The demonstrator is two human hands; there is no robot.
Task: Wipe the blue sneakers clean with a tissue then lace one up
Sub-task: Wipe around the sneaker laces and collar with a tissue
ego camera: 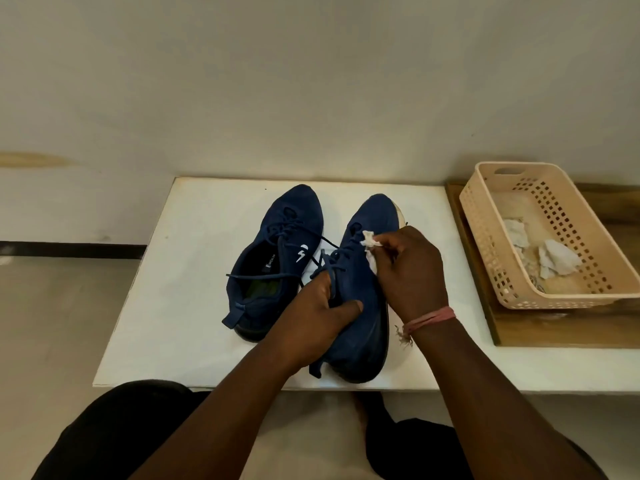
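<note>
At the left of the white bench (166, 306), a flat smooth slab, one blue sneaker (273, 258) of knitted fabric lies flat with its laces loose, a small white logo on its side and a dark sole. Just right of it, at the frame's centre, the second blue sneaker (360, 306) is tilted onto its side, showing a white sole edge near the toe. The left hand (311, 317) grips this shoe at the collar, fingers apparently tucked inside the opening and thumb across the fabric. The right hand (408, 268), a pink thread band at its wrist, pinches a crumpled white tissue (370, 241) against the upper by the laces. At the right edge, a beige perforated plastic basket (485, 216) sits on a wooden board (498, 327), holding crumpled used tissues (557, 261).
</note>
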